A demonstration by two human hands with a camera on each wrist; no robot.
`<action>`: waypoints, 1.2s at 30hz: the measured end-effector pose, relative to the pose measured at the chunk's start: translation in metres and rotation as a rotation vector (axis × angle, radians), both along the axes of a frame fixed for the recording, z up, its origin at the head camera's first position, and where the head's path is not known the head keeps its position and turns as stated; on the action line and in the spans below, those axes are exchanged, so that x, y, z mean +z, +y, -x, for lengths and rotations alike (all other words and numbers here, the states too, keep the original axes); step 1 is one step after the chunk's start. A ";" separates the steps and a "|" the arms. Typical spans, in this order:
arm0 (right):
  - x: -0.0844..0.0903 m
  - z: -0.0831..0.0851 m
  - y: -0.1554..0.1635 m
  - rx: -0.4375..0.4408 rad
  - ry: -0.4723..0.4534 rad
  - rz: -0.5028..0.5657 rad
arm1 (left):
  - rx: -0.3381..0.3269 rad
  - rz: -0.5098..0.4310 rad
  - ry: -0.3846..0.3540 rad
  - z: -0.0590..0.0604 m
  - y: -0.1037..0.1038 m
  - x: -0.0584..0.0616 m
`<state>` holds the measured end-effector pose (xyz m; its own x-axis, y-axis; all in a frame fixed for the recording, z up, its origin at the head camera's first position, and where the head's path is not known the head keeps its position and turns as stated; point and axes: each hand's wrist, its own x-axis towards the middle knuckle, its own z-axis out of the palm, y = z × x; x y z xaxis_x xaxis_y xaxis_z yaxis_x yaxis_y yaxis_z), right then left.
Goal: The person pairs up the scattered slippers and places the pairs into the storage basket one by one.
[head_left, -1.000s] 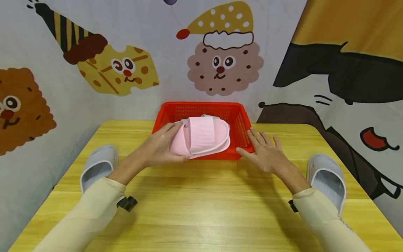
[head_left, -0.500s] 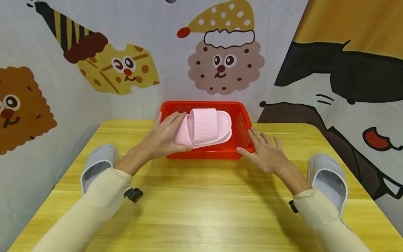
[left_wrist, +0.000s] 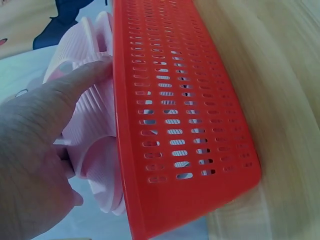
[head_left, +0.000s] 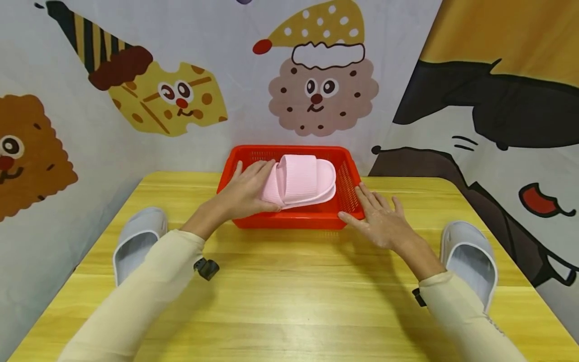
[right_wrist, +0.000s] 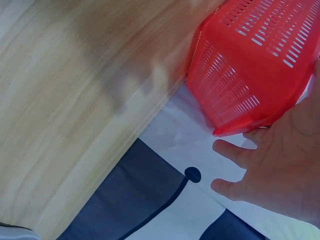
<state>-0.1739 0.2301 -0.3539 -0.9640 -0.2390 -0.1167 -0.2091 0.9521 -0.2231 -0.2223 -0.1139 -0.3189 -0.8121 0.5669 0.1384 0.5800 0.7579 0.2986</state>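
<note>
A yellow wooden table (head_left: 289, 296) stands before cartoon-printed cloth walls, with a red basket (head_left: 348, 186) at its far edge. The left hand (head_left: 246, 193) grips a pink slipper (head_left: 305, 181) by its heel end, fingers curled over the top and thumb beneath, holding it over the basket. The right hand (head_left: 380, 218) lies flat with fingers spread, touching the basket's near right corner. A grey slipper (head_left: 137, 244) lies at the table's left edge, another (head_left: 470, 259) at the right

left hand (head_left: 246, 193) | carried pink slipper (head_left: 300, 182) farther back, now over red basket (head_left: 294, 220)
</note>
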 end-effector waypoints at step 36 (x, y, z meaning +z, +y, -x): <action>-0.004 0.000 0.002 0.011 -0.011 0.054 | -0.022 0.212 -0.435 0.035 0.023 -0.024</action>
